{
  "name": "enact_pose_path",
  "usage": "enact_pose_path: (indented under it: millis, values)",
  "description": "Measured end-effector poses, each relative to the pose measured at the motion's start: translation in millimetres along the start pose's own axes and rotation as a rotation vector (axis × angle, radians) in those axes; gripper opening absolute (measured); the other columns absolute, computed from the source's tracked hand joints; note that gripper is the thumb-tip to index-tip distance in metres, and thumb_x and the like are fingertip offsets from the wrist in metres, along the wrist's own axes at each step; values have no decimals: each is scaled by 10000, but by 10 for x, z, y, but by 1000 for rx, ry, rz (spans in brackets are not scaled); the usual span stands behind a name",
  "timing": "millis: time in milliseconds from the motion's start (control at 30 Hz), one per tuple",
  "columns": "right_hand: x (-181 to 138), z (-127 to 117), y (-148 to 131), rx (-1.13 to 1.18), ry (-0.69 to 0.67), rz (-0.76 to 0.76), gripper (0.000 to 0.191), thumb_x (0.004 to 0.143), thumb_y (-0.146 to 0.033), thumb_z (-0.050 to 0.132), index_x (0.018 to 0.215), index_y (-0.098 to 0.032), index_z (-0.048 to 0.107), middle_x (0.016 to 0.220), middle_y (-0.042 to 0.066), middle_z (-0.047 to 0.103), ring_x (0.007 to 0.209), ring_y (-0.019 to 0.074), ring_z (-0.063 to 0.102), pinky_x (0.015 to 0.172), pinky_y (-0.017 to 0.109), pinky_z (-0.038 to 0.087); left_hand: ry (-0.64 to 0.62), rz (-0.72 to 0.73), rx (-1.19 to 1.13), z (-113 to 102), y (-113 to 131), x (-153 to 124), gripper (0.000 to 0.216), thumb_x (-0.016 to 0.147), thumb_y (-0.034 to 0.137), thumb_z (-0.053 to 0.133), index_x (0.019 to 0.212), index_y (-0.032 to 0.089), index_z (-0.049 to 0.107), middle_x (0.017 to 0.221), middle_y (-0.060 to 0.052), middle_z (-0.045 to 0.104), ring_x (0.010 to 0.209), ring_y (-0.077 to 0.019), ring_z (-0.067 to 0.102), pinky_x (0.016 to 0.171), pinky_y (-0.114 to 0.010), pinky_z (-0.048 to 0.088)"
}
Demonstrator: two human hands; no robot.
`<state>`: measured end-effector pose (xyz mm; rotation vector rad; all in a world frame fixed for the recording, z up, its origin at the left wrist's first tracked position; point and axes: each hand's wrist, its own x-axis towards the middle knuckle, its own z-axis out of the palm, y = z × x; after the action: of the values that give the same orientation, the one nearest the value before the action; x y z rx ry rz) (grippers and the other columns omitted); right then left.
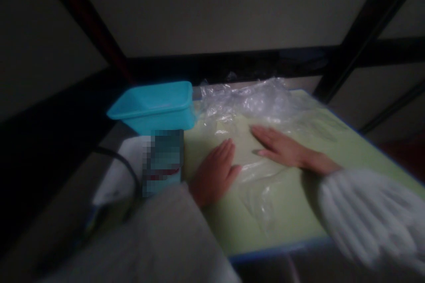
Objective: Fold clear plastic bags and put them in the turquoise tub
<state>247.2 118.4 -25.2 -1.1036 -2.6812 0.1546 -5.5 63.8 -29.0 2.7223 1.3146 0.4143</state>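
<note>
A pale sleeve (159, 239) fills the foreground as the left hand (215, 174) and right hand (282, 147), palms down with fingers extended, flank clear plastic film (255, 104) spread between them on a yellow-green tabletop (295, 214), crumpled toward the far edge beside a blue basin (162, 117).

We look from the wearer's head through a single camera, facing forward and tilted down at a blue-edged, yellow-green tabletop (299, 219). We stand above its near edge, close enough that the left sleeve (162, 239) and right sleeve (368, 212) loom large along the bottom. Our line of sight passes between the left hand (215, 174) and right hand (283, 146), across clear plastic film (259, 101), towards the wall (215, 9) beyond, which fills our upper part.
</note>
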Motion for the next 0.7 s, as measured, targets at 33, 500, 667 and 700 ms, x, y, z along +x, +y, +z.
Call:
enact_pose_path:
  millis: [33, 500, 667, 700]
  values:
    - [2, -7, -7, 1, -4, 2, 729, 919, -599, 313, 1477, -137, 227, 1513, 146, 246, 1398, 270, 229, 1134, 480, 219, 20, -6, -28, 2, -11, -1, 515, 947, 336, 353, 1373, 47, 337, 1477, -213, 321, 1400, -264, 256, 1129, -454, 293]
    - [23, -27, -19, -64, 63, 35, 725, 916, -589, 339, 1452, -104, 293, 1503, 171, 273, 1399, 297, 214, 1132, 496, 201, 62, 225, -196, -209, 256, -135, 292, 881, 206, 471, 1144, 131, 575, 1290, -112, 557, 1227, -215, 481, 1066, -406, 388]
    - [1, -77, 7, -41, 72, 12, 664, 918, -520, 406, 1432, -104, 335, 1493, 168, 305, 1394, 295, 234, 1118, 505, 241, -66, 412, -196, -200, 230, -119, 337, 907, 245, 469, 1213, 133, 555, 1379, -100, 505, 1333, -205, 388, 1113, -398, 326]
    - [-2, -88, 4, -35, 76, 8, 642, 918, -502, 419, 1427, -118, 346, 1489, 160, 319, 1390, 296, 246, 1114, 513, 249, -75, 440, -208, -198, 217, -115, 323, 912, 254, 465, 1196, 142, 570, 1365, -91, 522, 1329, -204, 397, 1113, -399, 326]
